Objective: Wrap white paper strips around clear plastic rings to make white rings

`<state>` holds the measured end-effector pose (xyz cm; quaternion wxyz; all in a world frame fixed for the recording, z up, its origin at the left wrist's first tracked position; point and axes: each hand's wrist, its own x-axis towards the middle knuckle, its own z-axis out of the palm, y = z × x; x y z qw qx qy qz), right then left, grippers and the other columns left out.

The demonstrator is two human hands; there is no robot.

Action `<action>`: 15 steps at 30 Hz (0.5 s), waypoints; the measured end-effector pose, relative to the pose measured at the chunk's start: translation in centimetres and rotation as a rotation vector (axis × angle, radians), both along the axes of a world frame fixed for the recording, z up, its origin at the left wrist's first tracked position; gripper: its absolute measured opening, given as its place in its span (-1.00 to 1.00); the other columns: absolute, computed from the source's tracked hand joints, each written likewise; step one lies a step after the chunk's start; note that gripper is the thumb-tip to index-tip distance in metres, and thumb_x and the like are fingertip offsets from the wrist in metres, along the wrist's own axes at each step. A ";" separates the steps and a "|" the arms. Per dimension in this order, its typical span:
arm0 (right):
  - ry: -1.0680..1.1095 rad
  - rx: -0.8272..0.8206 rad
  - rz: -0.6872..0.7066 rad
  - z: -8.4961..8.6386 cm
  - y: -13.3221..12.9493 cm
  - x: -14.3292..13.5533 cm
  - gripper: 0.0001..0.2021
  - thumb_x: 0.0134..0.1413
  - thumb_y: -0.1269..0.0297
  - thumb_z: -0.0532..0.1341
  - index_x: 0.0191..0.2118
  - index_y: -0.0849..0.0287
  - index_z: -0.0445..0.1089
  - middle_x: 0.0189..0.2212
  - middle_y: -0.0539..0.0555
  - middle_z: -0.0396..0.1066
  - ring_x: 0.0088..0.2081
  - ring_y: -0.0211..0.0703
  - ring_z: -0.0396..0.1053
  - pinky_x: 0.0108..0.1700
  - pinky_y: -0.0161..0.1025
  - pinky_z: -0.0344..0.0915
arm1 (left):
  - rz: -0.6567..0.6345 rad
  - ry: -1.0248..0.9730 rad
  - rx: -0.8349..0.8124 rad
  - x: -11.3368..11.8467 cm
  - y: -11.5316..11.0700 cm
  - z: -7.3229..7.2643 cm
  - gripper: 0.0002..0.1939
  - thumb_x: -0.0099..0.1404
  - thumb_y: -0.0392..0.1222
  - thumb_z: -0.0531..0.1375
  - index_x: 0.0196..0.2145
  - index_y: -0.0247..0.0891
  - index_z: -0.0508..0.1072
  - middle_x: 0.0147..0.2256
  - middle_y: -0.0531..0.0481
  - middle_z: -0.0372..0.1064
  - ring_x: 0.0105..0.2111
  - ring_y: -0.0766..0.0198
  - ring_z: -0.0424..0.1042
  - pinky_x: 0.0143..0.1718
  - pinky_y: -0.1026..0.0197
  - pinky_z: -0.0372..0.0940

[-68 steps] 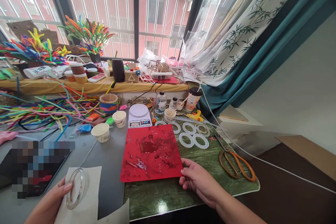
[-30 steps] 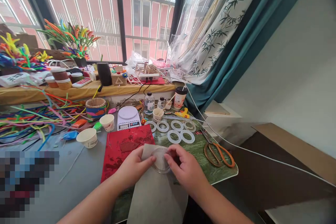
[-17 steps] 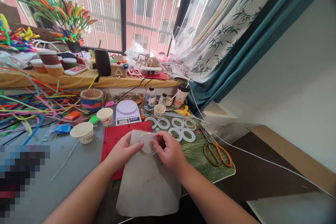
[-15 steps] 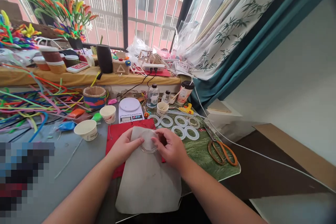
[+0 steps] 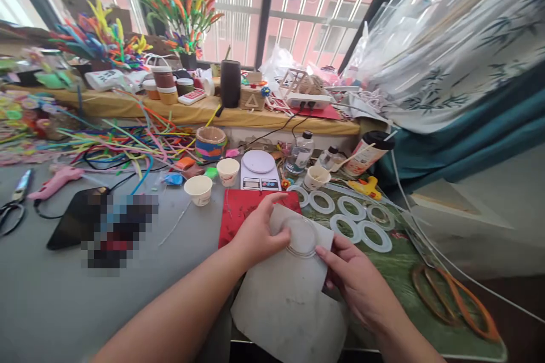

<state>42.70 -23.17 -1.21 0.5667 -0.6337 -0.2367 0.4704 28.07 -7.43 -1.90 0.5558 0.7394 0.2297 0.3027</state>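
A clear ring (image 5: 301, 253) lies on a pale sheet (image 5: 289, 283) that I see, from afar, clamped between thumb and fingers of the right hand (image 5: 355, 272). The left hand (image 5: 261, 232) holds thumb and forefinger apart at the ring's side; beyond lie a red mat (image 5: 236, 212) and white scale (image 5: 259, 163).

A craft workspace in a room, set beside a barred window (image 5: 264, 11) with patterned curtains (image 5: 468, 57). Characteristic features: fuzzy coloured stems (image 5: 123, 142), a bouquet of similar stems (image 5: 183, 8), pink glue gun (image 5: 58, 181), digital scale (image 5: 259, 165) and paper cups (image 5: 198, 190) on the surface (image 5: 55, 306).
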 end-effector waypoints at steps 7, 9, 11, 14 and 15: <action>-0.136 -0.047 0.024 -0.2 -2.3 -0.5 -0.33 -0.02 -0.15 0.41 0.14 0.13 0.42 -0.31 0.12 0.52 -0.50 -0.17 0.36 -0.58 -0.29 0.37 | -0.117 -0.031 0.155 -0.3 -0.6 0.1 -0.67 0.27 -0.22 0.27 0.00 -0.14 0.57 -0.01 -0.05 0.58 -0.01 0.13 0.53 0.10 0.12 0.36; -0.109 -0.110 0.072 -0.7 -2.7 -0.8 -0.30 0.03 -0.17 0.36 0.22 0.11 0.37 -0.35 0.11 0.53 -0.52 -0.14 0.38 -0.60 -0.27 0.38 | -0.145 -0.065 0.135 -0.2 -0.7 0.1 -0.72 0.31 -0.20 0.24 -0.03 -0.16 0.58 -0.06 -0.07 0.60 -0.05 0.16 0.56 0.05 0.15 0.39; -0.093 -0.170 0.106 -1.0 -2.9 -1.1 -0.28 0.05 -0.19 0.33 0.24 0.12 0.35 -0.48 0.06 0.50 -0.58 -0.13 0.36 -0.65 -0.29 0.33 | -0.154 -0.092 0.161 -0.1 -0.8 0.0 -0.74 0.34 -0.23 0.21 -0.05 -0.17 0.59 -0.08 -0.07 0.61 -0.07 0.17 0.56 0.03 0.16 0.39; -0.133 -0.148 0.098 -0.4 -2.9 -1.2 -0.30 0.10 -0.17 0.29 0.25 0.15 0.34 -0.58 0.01 0.46 -0.64 -0.17 0.32 -0.63 -0.29 0.33 | -0.056 -0.105 0.187 -0.1 -0.5 -0.2 -0.74 0.34 -0.28 0.17 -0.08 -0.17 0.59 -0.07 -0.08 0.59 -0.04 0.15 0.53 0.04 0.14 0.37; -0.157 -0.138 0.090 0.2 -3.0 -1.0 -0.30 0.10 -0.16 0.29 0.25 0.16 0.35 -0.59 0.01 0.46 -0.65 -0.18 0.31 -0.61 -0.28 0.34 | -0.010 -0.087 0.165 -0.1 -0.3 -0.3 -0.75 0.35 -0.26 0.17 -0.08 -0.17 0.59 -0.08 -0.09 0.59 -0.06 0.15 0.53 0.00 0.14 0.38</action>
